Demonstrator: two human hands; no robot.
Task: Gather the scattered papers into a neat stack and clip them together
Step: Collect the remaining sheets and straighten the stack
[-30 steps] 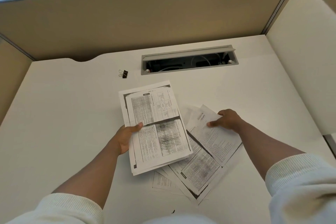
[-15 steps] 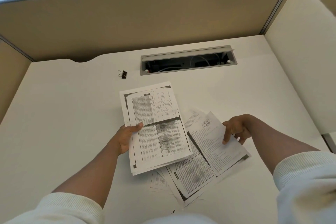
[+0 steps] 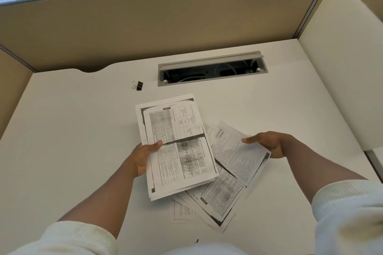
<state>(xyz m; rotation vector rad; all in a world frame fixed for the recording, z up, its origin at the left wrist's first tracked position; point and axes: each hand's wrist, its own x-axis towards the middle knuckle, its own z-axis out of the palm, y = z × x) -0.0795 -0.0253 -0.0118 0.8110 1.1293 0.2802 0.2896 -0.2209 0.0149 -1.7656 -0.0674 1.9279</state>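
My left hand grips a gathered stack of printed papers by its left edge, thumb on top, held a little above the white desk. To its right my right hand pinches the right edge of a single printed sheet, thumb on top and fingers underneath. Several more loose sheets lie fanned on the desk under and below both. A small black binder clip sits alone at the back left of the desk, apart from both hands.
An open grey cable tray is set into the back of the desk. Tan partition walls enclose the back and left side. A cream panel stands at the right. A blue sign reads 473.
My right hand has slid to the right edge of the single sheet and taken hold of it. The sheet has shifted slightly. My left hand and its stack have stayed put.
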